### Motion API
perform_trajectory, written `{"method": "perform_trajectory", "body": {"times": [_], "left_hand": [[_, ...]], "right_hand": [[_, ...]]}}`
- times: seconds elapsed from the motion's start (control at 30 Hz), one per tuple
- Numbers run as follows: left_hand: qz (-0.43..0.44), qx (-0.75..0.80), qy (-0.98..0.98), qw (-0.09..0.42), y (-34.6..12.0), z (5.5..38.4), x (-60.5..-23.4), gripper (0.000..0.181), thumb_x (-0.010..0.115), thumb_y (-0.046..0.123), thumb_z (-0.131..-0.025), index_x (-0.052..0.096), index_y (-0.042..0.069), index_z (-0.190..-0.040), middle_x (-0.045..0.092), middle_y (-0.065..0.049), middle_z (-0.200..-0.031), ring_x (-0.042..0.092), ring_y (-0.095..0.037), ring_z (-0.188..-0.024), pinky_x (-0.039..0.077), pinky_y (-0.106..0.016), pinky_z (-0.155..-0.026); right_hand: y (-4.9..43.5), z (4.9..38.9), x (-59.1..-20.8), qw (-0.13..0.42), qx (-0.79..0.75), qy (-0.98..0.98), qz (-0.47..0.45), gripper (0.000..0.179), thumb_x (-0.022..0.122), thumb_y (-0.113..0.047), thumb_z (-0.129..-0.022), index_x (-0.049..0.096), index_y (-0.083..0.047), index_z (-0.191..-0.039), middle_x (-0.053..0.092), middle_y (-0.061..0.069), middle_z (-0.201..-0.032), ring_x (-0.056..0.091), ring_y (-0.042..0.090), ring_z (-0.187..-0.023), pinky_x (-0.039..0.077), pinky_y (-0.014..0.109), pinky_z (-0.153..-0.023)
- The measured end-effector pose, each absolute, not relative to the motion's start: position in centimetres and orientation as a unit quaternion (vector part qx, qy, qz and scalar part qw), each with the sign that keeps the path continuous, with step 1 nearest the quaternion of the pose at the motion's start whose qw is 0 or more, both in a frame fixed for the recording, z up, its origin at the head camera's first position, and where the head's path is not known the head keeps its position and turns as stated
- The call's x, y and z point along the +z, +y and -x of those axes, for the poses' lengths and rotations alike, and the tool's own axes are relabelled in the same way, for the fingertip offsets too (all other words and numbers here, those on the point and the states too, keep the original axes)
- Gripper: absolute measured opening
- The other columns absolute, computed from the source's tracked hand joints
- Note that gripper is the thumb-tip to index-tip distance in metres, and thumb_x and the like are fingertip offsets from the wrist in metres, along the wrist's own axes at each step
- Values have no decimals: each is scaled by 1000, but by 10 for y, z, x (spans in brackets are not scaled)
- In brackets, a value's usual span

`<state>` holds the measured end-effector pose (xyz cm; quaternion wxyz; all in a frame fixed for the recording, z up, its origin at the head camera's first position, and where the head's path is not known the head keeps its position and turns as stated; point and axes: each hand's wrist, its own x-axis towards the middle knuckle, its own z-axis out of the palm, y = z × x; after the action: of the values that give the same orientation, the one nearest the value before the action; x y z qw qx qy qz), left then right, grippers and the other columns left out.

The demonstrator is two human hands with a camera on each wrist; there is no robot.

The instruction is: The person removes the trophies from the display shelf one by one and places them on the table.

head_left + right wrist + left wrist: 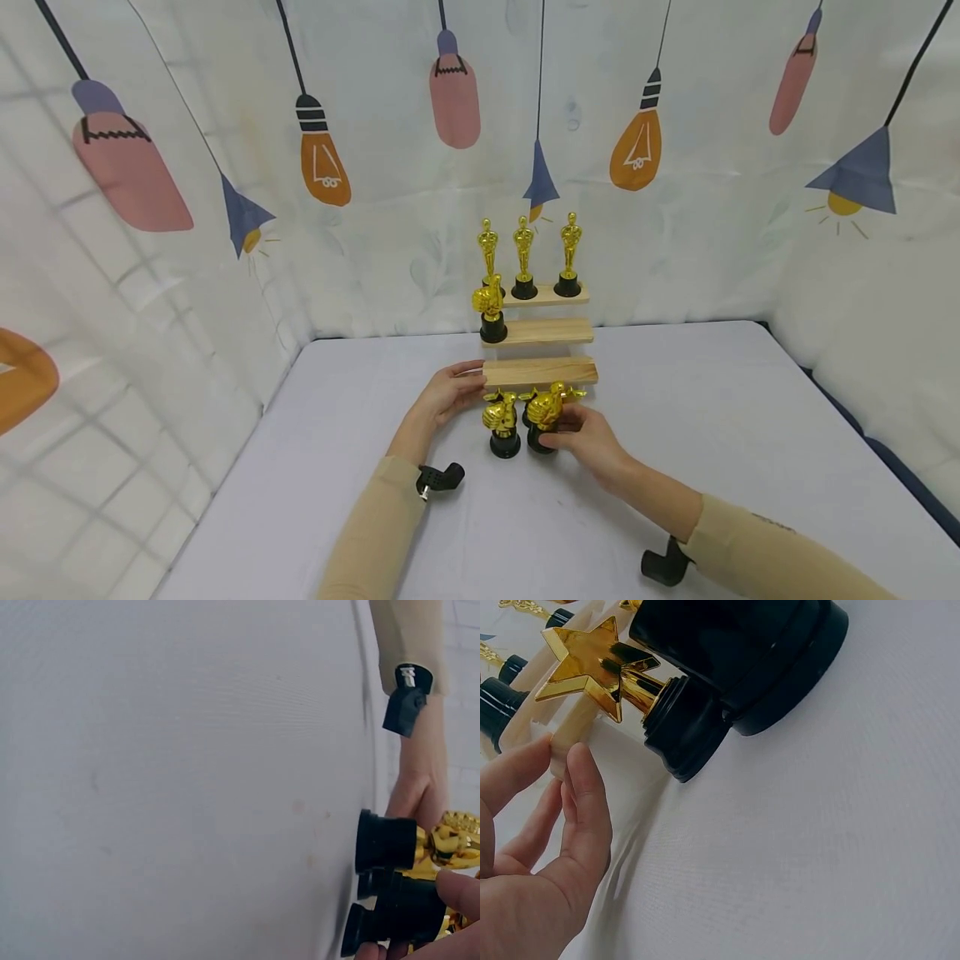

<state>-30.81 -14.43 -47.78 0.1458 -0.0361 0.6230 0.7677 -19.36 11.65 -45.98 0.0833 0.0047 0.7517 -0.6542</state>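
Note:
My left hand [448, 393] pinches the left end of the lowest step of a wooden tiered shelf [540, 372]; in the left wrist view, thumb and fingers meet at the wood's end. My right hand [591, 440] grips the black base of a gold thumbs-up trophy [546, 408] in front of the shelf. Beside it on the left stands another thumbs-up trophy [500, 417], upright on the table. Gold star trophies stand behind these two, mostly hidden in the head view; one star trophy [592, 666] shows clearly near my left fingers.
Three gold figure trophies [523, 250] stand on the top step. A thumbs-up trophy [491, 310] stands at the left end of the middle step [551, 331]. The white-covered table [705, 433] meets a fabric backdrop [375, 267] printed with lamps just behind the shelf.

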Motion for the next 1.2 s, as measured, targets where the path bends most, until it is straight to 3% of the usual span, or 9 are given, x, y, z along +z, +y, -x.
{"method": "perform_trajectory", "body": {"times": [0.7, 1.2], "left_hand": [[24, 768, 624, 143, -144, 309, -478, 50, 69, -1, -96, 54, -2, -144, 61, -22, -132, 69, -21, -99, 60, -30, -85], [28, 773, 618, 141, -144, 307, -480, 49, 68, -2, -97, 55, -2, -144, 62, -19, -128, 69, -19, -96, 59, -27, -81]], "right_hand": [[108, 195, -467, 86, -637, 766, -4, 58, 84, 1, -82, 56, 10, -132, 61, 17, -116, 59, 29, -105, 55, 36, -84], [112, 195, -469, 79, -618, 782, -9, 63, 87, 0, -78, 56, 8, -132, 59, 16, -119, 56, 32, -110, 53, 41, -91]]}}
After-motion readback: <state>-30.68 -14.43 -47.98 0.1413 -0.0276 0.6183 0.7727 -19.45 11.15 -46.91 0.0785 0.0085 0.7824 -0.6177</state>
